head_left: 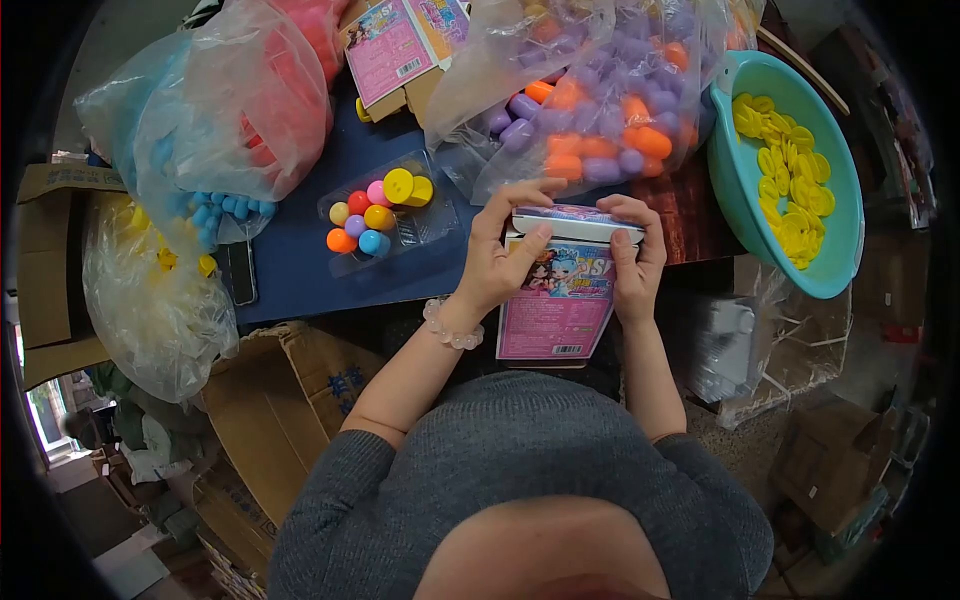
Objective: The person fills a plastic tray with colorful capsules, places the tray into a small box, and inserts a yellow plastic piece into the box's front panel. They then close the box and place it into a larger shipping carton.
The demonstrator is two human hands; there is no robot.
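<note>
A pink printed cardboard box [555,310] with cartoon figures and a barcode is held upright at the table's near edge, close to my body. My left hand [505,245] grips its upper left side, thumb on the front and fingers over the top flap [575,222]. On the upper right corner, my right hand [635,255] presses with its thumb in front and fingers behind. The white edge of the flap shows between the two hands. Left of the box, a clear plastic tray [420,235] holds several coloured balls [372,242] and yellow spool-like pieces [400,186].
Bags of purple and orange capsules [600,130], and of blue and red pieces [235,110], crowd the blue table [330,295]. A turquoise basin [735,170] of yellow discs stands right. More pink boxes [385,50] lie behind. An open carton [265,390] sits below left.
</note>
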